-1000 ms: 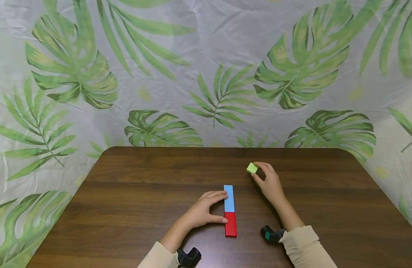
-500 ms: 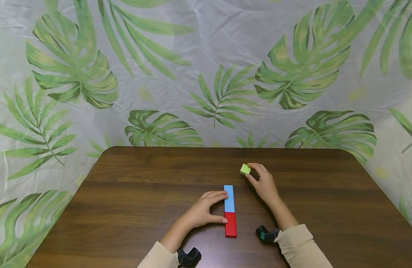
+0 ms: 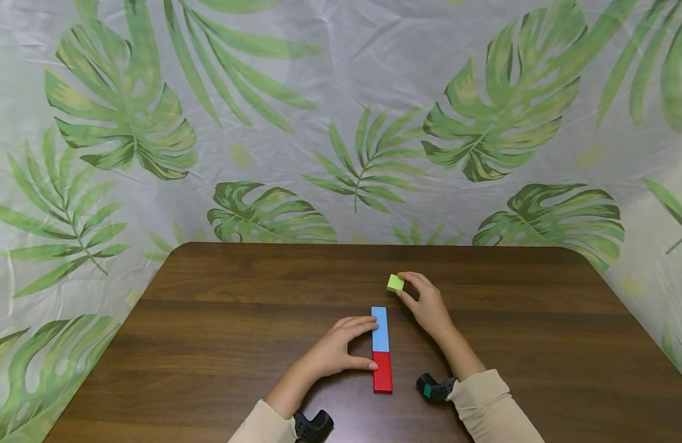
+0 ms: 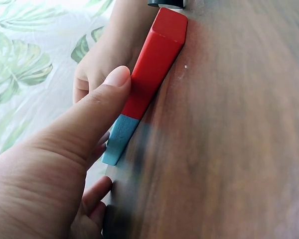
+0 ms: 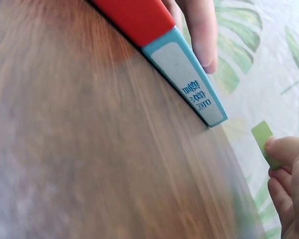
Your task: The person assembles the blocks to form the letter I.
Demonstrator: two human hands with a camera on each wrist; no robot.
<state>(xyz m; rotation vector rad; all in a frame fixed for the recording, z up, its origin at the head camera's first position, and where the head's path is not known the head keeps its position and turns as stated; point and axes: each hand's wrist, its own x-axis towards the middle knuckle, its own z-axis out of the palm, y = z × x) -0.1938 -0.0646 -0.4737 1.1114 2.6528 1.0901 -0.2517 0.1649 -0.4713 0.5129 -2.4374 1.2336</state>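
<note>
My left hand (image 3: 336, 349) rests against two long blocks standing end to end in one line, its thumb on the red block (image 3: 383, 378) and its fingertips on the blue block (image 3: 380, 338). In the right wrist view, the blue block's side bears a white label (image 5: 185, 74) with blue characters. Beyond the blue block's far end, my right hand (image 3: 429, 309) pinches a small lime-green block (image 3: 394, 282) between thumb and fingers. From the right wrist, the green block (image 5: 263, 142) appears clear of the blue end.
All this lies on a dark wooden table (image 3: 219, 307) with rounded far corners. A grey cloth (image 3: 341, 74) printed with green leaves hangs behind it. Black wrist devices (image 3: 313, 426) sit at both cuffs.
My right hand has carried the green block leftward and slightly nearer, toward the far end of the blue block. The left hand and the two long blocks stay put.
</note>
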